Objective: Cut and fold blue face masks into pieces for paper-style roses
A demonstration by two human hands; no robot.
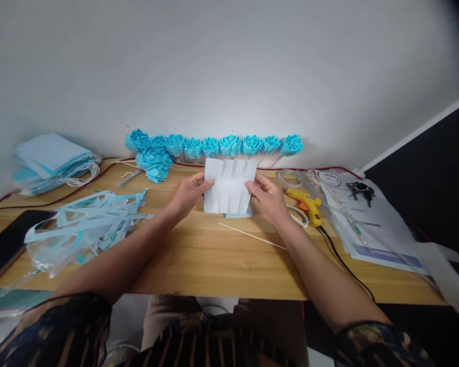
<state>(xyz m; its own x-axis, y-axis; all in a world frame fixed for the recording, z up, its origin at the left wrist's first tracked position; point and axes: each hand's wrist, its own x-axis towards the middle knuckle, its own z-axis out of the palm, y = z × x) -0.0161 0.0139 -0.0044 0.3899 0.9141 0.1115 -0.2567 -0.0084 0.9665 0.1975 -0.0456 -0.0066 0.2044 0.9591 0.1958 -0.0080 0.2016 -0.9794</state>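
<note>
Between my two hands a creased white sheet [230, 186], apparently of soft mask-like fabric, is held up above the wooden table. My left hand [189, 193] pinches its left edge with the thumb in front. On the opposite edge, my right hand [268, 196] grips it the same way. Below the sheet, a light blue piece [239, 214] lies partly hidden on the table. A thin wooden stick [252, 236] rests nearer to me, its right end passing behind my right forearm.
Blue handmade flowers [229, 146] line the wall. Light blue offcuts [95, 219] heap at left, before a stack of face masks [55, 158]. On the right are a yellow glue gun [308, 205], a tape roll [289, 178], keys [362, 189] and a paper sheet [367, 219].
</note>
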